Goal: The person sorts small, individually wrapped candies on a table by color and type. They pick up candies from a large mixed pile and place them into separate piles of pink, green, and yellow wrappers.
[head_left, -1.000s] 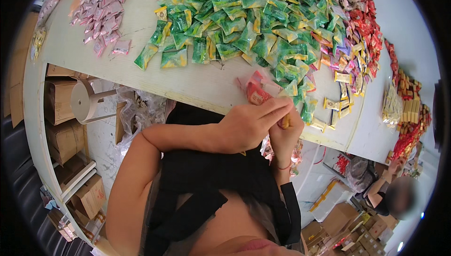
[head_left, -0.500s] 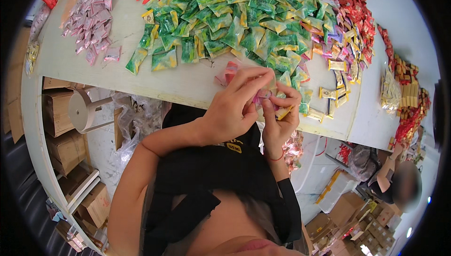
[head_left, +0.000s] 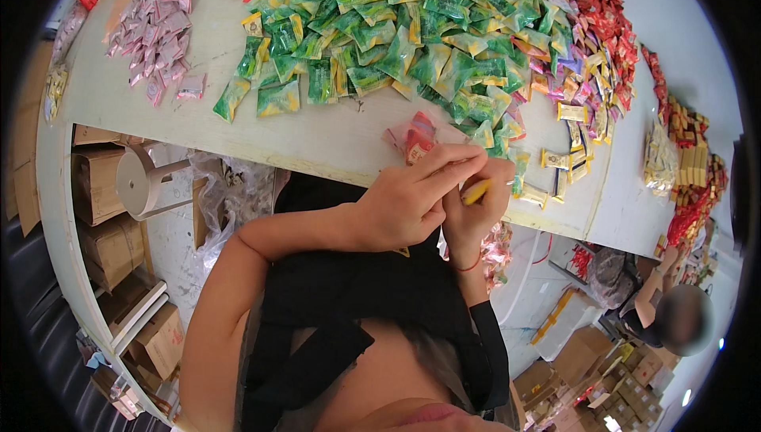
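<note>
Near the front edge of the table, my left hand point(head_left: 403, 206) is closed, its fingertips pinched on a clear plastic bag point(head_left: 448, 132). Inside the bag's far end shows a red packet point(head_left: 418, 145). My right hand point(head_left: 485, 214) is right beside it, fingers curled round a small yellow-wrapped piece point(head_left: 476, 192). Both hands' fingertips meet at the bag's near end, so its opening is hidden. Just beyond them spreads a large heap of green and yellow packets point(head_left: 420, 24).
Pink packets point(head_left: 162, 32) lie at the far left. Small yellow bars point(head_left: 556, 158) and red packets point(head_left: 606, 20) lie to the right. Beneath the table are cardboard boxes point(head_left: 99, 182) and a round pale stool point(head_left: 139, 181). Another person point(head_left: 650, 305) works at the far right.
My hands and the clear bag have shifted slightly right and nearer to me. A pink-purple piece seen between my fingers earlier is now hidden.
</note>
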Available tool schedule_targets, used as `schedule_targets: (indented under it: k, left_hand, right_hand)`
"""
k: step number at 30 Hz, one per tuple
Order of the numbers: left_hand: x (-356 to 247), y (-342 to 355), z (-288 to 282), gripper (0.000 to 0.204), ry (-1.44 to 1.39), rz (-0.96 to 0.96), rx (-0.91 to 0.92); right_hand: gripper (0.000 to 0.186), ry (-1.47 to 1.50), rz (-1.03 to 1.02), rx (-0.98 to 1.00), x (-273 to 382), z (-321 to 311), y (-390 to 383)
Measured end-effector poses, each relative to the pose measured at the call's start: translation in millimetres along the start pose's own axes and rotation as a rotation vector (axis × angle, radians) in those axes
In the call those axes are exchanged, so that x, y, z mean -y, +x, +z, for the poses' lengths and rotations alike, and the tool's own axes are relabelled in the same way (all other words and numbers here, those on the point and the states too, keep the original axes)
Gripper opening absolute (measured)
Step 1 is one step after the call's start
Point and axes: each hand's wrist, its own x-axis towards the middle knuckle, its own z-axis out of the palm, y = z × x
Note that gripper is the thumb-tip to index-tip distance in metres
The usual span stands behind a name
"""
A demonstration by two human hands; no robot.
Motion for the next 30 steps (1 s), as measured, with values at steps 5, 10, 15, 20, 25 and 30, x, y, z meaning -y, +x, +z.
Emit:
schedule_targets:
  k: [5,10,15,20,25,30]
  left_hand:
    - [-3.8,3.0,-10.7,0.065,-0.002,-0.115,-0.034]
    - [-1.0,10.8,-21.6,0.065,-0.031,-0.166,-0.11]
    - [-2.7,11.5,-20.1,0.062,-0.132,-0.157,-0.051]
    - [0.9,8.4,-24.5,0.063,-0.294,-0.196,-0.029]
    - [6.3,8.8,-21.8,0.061,-0.379,-0.206,-0.043]
    - [2.6,10.9,-25.1,0.062,-0.216,-0.219,-0.023]
  right_hand:
    - [0.031,0.435,0.458,-0.055,10.9,-12.1,12.6]
    - [0.032,1.193,0.345,-0.066,19.1,-28.8,12.9]
    - [0.047,0.91,0.293,-0.171,34.6,15.8,19.3]
    - [0.049,0.28,-0.006,0.176,0.3,6.8,12.4]
    - [0.054,0.168,-0.028,0.149,-15.9,-12.4,-1.3]
    - [0.036,0.695,0.342,0.244,12.9,-30.2,-3.1]
